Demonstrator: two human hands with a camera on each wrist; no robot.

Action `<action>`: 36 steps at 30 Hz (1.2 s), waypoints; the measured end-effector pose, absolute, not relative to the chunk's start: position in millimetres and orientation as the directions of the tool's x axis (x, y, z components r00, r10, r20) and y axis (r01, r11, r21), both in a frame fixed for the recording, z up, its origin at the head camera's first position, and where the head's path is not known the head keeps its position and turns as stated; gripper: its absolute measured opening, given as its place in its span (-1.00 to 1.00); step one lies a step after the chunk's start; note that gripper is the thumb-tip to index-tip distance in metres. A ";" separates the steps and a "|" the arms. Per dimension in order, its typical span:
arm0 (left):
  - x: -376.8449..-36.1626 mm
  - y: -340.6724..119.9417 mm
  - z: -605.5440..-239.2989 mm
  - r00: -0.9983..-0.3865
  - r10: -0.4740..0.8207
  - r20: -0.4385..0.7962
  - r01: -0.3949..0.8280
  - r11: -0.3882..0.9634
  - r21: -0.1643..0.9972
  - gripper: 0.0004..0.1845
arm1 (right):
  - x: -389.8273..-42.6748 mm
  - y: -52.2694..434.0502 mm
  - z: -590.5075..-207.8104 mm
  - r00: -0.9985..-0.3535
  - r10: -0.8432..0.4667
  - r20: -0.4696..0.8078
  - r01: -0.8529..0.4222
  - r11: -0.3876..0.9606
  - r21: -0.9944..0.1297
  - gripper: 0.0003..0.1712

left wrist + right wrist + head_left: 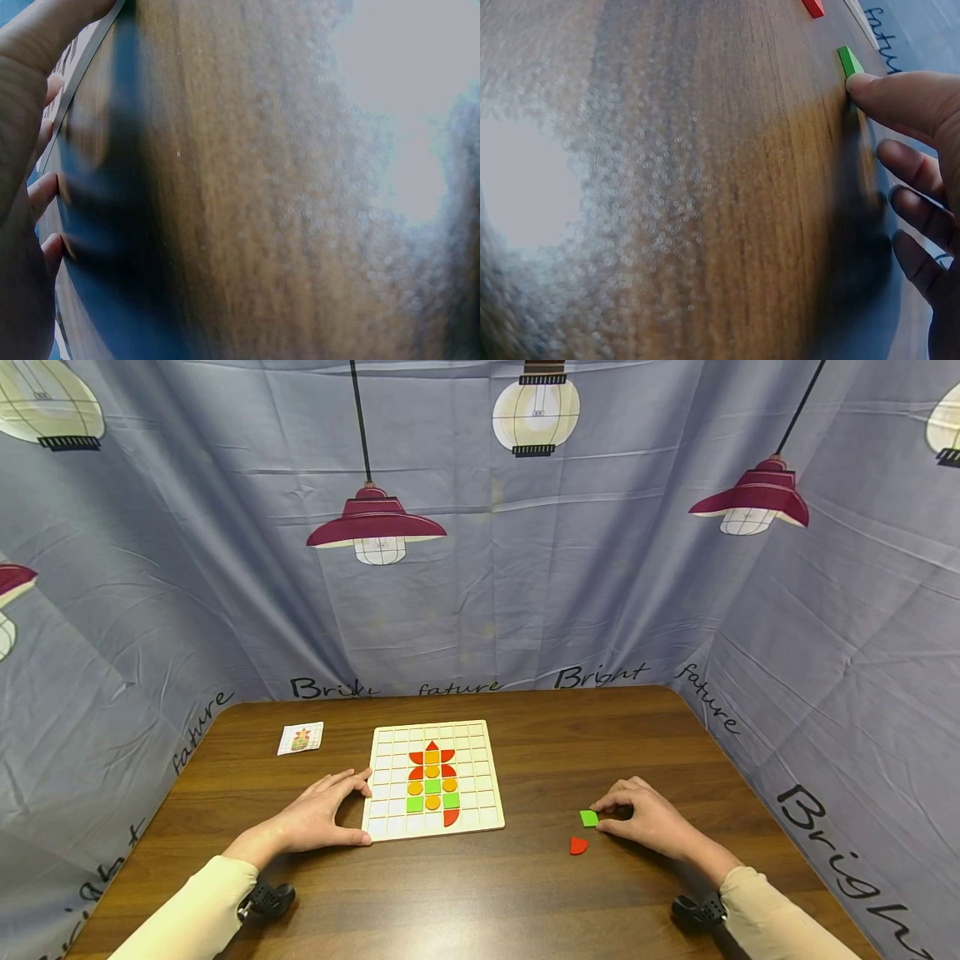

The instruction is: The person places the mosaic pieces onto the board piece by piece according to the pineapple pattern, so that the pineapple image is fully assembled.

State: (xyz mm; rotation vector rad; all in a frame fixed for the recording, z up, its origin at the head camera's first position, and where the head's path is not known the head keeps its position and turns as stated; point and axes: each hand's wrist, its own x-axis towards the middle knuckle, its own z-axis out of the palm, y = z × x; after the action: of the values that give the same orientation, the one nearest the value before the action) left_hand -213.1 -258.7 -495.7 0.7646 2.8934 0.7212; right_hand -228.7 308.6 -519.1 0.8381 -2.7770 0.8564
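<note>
A pale wooden grid board point(480, 777) lies mid-table and carries a figure of red, orange and green tiles point(432, 781). My left hand point(330, 810) rests against the board's left edge, fingers spread and relaxed, thumb by the front left corner. In the left wrist view the left hand's fingers point(41, 191) lie beside the board's rim. A loose green square tile point(588, 817) lies flat on the table to the right. My right hand point(637, 817) touches its end with one fingertip point(862, 84), the other fingers loosely curled. A red quarter-round tile point(577, 845) lies just in front, untouched.
A small picture card point(300, 738) lies at the back left of the brown wooden table point(525, 893). Blue printed cloth walls close in the table on three sides. The red tile point(814, 7) shows at the top of the right wrist view.
</note>
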 end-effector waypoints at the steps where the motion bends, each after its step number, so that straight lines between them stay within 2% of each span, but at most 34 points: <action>1: -213.0 -258.7 -495.7 -0.875 0.481 0.056 0.451 0.766 0.457 -0.33 | -228.8 308.6 -519.0 -0.839 -0.476 0.263 -0.542 0.687 -0.485 -0.75; 18: -212.4 -258.8 -496.6 -0.874 0.482 0.061 0.455 0.767 0.453 -0.32 | -232.1 309.5 -517.3 -0.761 -0.569 0.311 -0.648 0.649 -0.398 -0.80; 24: -212.3 -258.6 -495.2 -0.878 0.476 0.050 0.443 0.771 0.458 -0.32 | -233.7 307.7 -517.3 -0.726 -0.600 0.337 -0.688 0.639 -0.345 -0.76; 36: -213.0 -258.7 -495.4 -0.883 0.468 0.040 0.432 0.775 0.462 -0.32 | -234.1 305.6 -519.5 -0.688 -0.609 0.395 -0.724 0.615 -0.313 -0.71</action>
State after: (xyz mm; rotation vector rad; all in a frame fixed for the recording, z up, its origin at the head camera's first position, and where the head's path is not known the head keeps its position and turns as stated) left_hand -213.0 -258.7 -495.4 0.7327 2.8870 0.7226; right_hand -234.1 305.6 -519.5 1.0905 -2.5915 0.6661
